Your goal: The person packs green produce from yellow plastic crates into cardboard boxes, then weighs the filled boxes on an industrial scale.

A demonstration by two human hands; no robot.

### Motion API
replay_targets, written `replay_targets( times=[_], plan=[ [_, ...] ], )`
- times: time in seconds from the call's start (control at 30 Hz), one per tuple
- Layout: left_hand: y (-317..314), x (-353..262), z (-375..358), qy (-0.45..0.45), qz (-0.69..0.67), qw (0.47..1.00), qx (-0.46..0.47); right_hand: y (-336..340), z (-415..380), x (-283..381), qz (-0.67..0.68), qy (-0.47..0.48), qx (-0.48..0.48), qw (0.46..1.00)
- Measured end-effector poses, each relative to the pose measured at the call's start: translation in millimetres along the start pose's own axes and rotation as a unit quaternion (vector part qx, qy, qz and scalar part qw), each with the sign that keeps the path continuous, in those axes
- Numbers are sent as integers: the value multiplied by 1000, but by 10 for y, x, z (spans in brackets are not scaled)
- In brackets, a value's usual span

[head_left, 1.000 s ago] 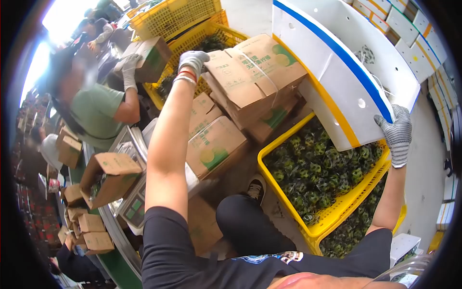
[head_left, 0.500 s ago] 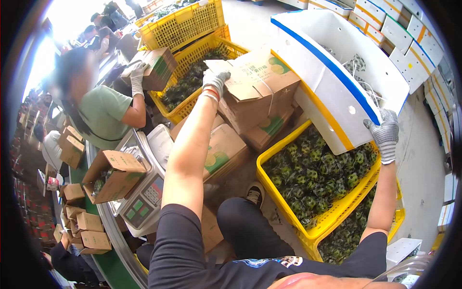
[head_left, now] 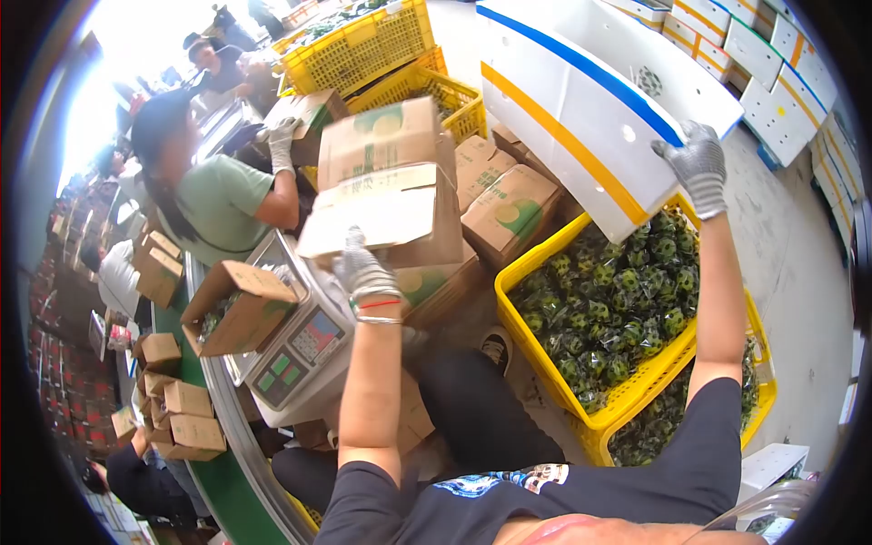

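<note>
Packing hall, grey floor (head_left: 799,272), green conveyor belt (head_left: 227,481) along the left. Near side, right: 2 yellow crates (head_left: 649,381), one overlapping the other, both filled with bagged green fruit, too many to count. Near side, left: 1 scale (head_left: 304,359); 1 open carton (head_left: 238,313) against its left side.

Hands, 2, both gloved. Left hand (head_left: 365,268): closed on the near edge of 1 cardboard bundle (head_left: 391,186), which is beside the scale; thumb hidden, sheets not countable. Right hand (head_left: 698,168): closed on the blue-striped rim of 1 white foam box (head_left: 563,109), tilted, its lower corner over the fruit. Between bundle and box: 1 further strapped bundle (head_left: 513,204).

Beyond: 1 co-worker in a green shirt (head_left: 222,204), one gloved hand (head_left: 282,145) on cartons. At least 2 more yellow crates (head_left: 359,50) behind. Farthest right: stacked white boxes (head_left: 767,104), not fully countable.
</note>
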State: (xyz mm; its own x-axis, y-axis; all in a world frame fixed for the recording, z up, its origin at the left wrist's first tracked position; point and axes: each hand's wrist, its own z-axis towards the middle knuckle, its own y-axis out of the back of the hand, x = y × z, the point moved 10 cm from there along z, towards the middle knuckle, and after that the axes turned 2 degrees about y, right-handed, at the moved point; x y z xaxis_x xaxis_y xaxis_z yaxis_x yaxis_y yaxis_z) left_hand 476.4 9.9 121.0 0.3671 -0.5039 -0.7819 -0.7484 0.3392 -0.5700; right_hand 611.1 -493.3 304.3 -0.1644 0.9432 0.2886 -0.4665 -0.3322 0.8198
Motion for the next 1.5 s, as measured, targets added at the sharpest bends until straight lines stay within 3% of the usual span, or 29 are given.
replay_targets(
  times=[0.03, 0.1, 0.13, 0.17, 0.2, 0.23, 0.3, 0.37, 0.43, 0.47, 0.57, 0.63, 0.7, 0.77, 0.83, 0.9, 0.93, 0.97, 1.0, 1.1, 1.2, 1.3, 1.43, 1.5],
  plan=[
    [183, 122, -20, -9, 2, 1000, -26, -109, 66, 96, 38, 1, 22, 999],
    [687, 780, 389, 40, 52, 997, -50, -414, 159, 262, -31, 25, 32, 999],
    [537, 812, 253, 97, 35, 995, -11, -434, 171, 505, -79, 48, -2, 996],
    [370, 844, 86, 153, 20, 988, 29, -578, 171, 549, -76, -1, 80, 994],
    [254, 856, -68, 209, 6, 975, 70, -600, 225, 636, -94, -8, 64, 993],
    [89, 983, -276, 340, -23, 923, 180, -670, 254, 699, -112, -14, 53, 992],
    [41, 770, -598, 286, 101, 908, 289, -636, 267, 772, -153, -10, 23, 988],
    [104, 412, -1009, 276, 140, 876, 369, -544, 241, 863, -185, 2, -26, 982],
    [464, 217, -1120, 277, 216, 853, 387, -387, 41, 950, -211, 27, -96, 972],
    [738, 123, -1097, 276, 245, 847, 382, -292, -109, 1063, -153, 77, -127, 977],
    [1548, -232, -859, 243, 335, 852, 320, -443, -570, 1491, 23, 215, -28, 976],
    [2122, -536, -552, 198, 358, 872, 269, -786, -954, 1796, 134, 229, 137, 954],
    [2441, -1042, -321, 74, 406, 869, 275, -1087, -1388, 2113, 193, 223, 267, 917],
    [2787, -1568, -182, 11, 438, 872, 218, -1456, -1659, 2123, 125, 209, 345, 907],
    [3138, -2192, -50, -55, 449, 885, 108, -2139, -1884, 1436, -56, 52, 506, 859],
    [3613, -2620, 131, -111, 339, 934, 17, -2829, -2215, 449, -199, 55, 528, 824],
    [3954, -2726, 205, -133, 336, 931, -47, -2860, -2621, 191, -163, -4, 556, 815],
    [4265, -2797, 236, -153, 332, 924, -111, -3136, -3026, -294, -172, -10, 510, 843],
    [4481, -2808, 156, -125, 363, 900, -207, -3305, -3491, -591, -139, -47, 514, 845],
    [4360, -2784, 15, -152, 364, 908, -143, -3468, -4453, -827, 24, -242, 527, 814],
    [4388, -2692, 101, -173, 429, 878, -128, -3496, -4595, -812, 151, -397, 539, 727],
    [4264, -2627, 121, -165, 413, 889, -108, -3466, -4637, -776, 209, -476, 546, 657],
    [3995, -2755, 139, -145, 328, 930, -83, -3467, -4700, -880, 202, -472, 569, 643],
    [3814, -2857, 227, -160, 288, 942, -63, -3647, -4685, -1199, 137, -314, 595, 728]
  ],
)
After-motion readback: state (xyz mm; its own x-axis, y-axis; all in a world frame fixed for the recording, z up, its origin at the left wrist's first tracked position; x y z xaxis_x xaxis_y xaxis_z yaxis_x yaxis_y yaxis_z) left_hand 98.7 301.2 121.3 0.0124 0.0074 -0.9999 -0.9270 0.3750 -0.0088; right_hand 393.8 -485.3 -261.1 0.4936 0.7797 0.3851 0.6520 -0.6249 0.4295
